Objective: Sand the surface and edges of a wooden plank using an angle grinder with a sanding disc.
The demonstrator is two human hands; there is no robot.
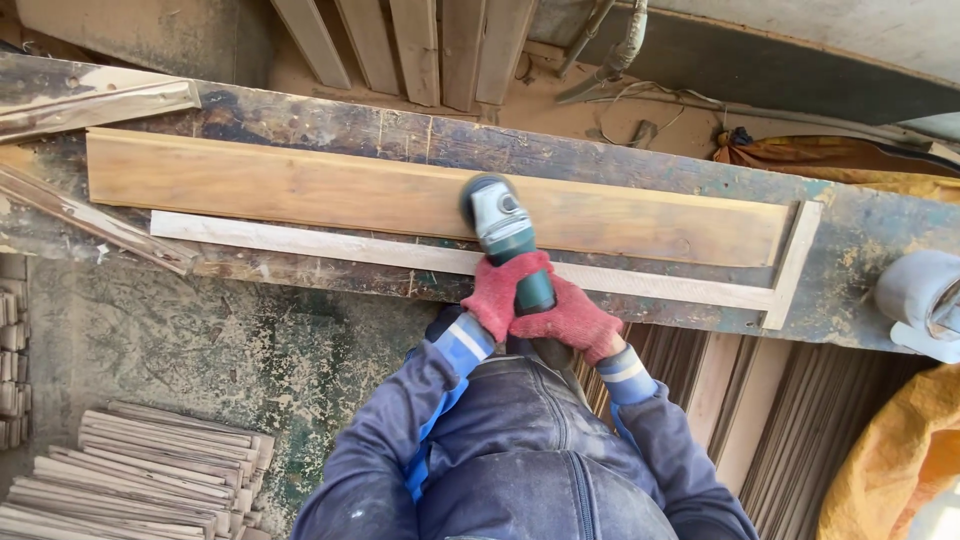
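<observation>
Both my red-gloved hands grip the green angle grinder: left hand with fingers clamped round the body, right hand wrapped behind it. Its head sits on the long brown plank lying across the worn bench, just beyond a pale L-shaped stop batten. I'd judge that light, even pressure and keeping the head flat matter most. No labels or signs show; an orange sack slumps near right.
</observation>
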